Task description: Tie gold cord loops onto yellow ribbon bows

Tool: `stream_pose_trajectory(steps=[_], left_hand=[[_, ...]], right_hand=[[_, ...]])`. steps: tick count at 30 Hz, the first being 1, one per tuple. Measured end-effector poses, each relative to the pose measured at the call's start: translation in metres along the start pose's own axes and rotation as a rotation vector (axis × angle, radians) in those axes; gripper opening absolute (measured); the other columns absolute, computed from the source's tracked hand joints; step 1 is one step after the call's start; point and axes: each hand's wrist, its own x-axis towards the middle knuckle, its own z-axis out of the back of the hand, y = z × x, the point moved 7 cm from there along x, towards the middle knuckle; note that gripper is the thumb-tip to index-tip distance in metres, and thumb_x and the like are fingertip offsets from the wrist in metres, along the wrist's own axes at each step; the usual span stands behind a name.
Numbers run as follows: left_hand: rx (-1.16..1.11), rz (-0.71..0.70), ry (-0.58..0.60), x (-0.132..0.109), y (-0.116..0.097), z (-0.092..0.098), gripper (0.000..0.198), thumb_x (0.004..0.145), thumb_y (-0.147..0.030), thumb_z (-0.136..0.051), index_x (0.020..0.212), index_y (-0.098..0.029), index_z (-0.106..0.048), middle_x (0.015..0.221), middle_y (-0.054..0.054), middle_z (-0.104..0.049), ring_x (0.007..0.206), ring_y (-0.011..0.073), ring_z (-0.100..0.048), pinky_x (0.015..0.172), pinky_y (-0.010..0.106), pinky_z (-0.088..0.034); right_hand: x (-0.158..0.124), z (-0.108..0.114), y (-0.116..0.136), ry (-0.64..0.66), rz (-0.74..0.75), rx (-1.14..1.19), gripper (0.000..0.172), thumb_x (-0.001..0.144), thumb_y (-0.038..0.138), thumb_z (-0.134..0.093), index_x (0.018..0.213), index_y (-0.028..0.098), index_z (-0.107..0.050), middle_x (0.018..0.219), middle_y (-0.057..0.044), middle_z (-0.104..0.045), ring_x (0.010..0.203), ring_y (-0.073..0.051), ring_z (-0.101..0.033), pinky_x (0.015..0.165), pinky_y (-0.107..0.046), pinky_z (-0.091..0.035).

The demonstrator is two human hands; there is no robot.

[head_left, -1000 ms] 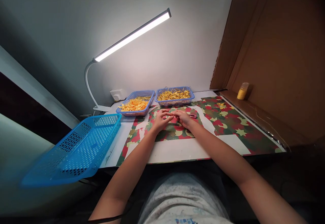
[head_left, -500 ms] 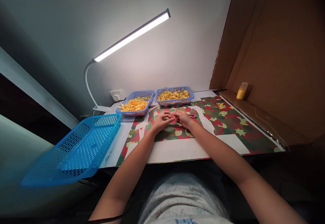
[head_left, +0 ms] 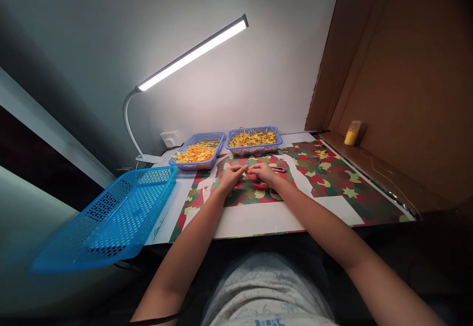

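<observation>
My left hand (head_left: pixel 231 177) and my right hand (head_left: pixel 263 172) meet fingertip to fingertip over the red and green patterned sheet (head_left: pixel 332 178) on the table. Both hands are pinched together on a small piece too tiny to make out. Just behind them stand two small blue baskets: the left basket (head_left: pixel 197 150) holds orange-yellow pieces, the right basket (head_left: pixel 254 140) holds thinner golden pieces. A small pink tool (head_left: pixel 279 169), perhaps scissors, lies beside my right hand.
A large empty blue mesh basket (head_left: pixel 111 217) overhangs the table's left edge. A lit bar lamp (head_left: pixel 192 52) arches over from the back left, next to a white socket (head_left: pixel 170 139). A cardboard wall (head_left: pixel 399 80) closes the right side, with a small yellow bottle (head_left: pixel 352 132) against it.
Both hands have flattened and lowered slightly toward the sheet, fingertips still joined. Nothing else has moved.
</observation>
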Motion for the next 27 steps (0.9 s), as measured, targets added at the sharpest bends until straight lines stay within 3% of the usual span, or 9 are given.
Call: stream_pose_trajectory(steps=[3, 7, 17, 27], left_hand=[[-0.046, 0.024, 0.012, -0.001, -0.002, -0.001, 0.037, 0.065, -0.052, -0.073, 0.072, -0.016, -0.076, 0.069, 0.004, -0.07, 0.066, 0.0165, -0.057, 0.063, 0.026, -0.042], [-0.143, 0.062, -0.028, -0.003, -0.003, 0.0, 0.033, 0.061, -0.048, -0.078, 0.071, -0.016, -0.076, 0.069, 0.004, -0.071, 0.065, 0.0154, -0.057, 0.062, 0.026, -0.043], [-0.173, 0.046, -0.167, -0.001, 0.003, 0.008, 0.032, 0.06, -0.046, -0.079, 0.071, -0.016, -0.075, 0.07, 0.004, -0.071, 0.066, 0.0156, -0.059, 0.065, 0.027, -0.045], [-0.181, 0.018, -0.207, 0.003, 0.009, 0.011, 0.035, 0.058, -0.048, -0.079, 0.07, -0.016, -0.074, 0.07, 0.004, -0.07, 0.067, 0.0159, -0.059, 0.063, 0.026, -0.044]], right_hand=[[-0.001, -0.002, 0.001, 0.011, -0.001, -0.041, 0.019, 0.055, 0.034, -0.069, 0.052, 0.017, -0.059, 0.049, 0.006, -0.045, 0.05, -0.008, -0.032, 0.05, -0.025, -0.022], [0.0, -0.001, 0.0, 0.0, -0.001, -0.07, 0.019, 0.055, 0.036, -0.067, 0.056, 0.017, -0.062, 0.055, 0.004, -0.051, 0.054, -0.009, -0.037, 0.051, -0.025, -0.025], [-0.001, 0.0, -0.002, 0.006, -0.052, -0.119, 0.021, 0.058, 0.038, -0.068, 0.06, 0.017, -0.062, 0.054, 0.004, -0.047, 0.05, -0.008, -0.033, 0.046, -0.024, -0.022], [-0.001, -0.002, -0.002, 0.01, -0.055, -0.112, 0.018, 0.059, 0.034, -0.066, 0.057, 0.017, -0.06, 0.057, 0.004, -0.046, 0.052, -0.008, -0.035, 0.046, -0.023, -0.025]])
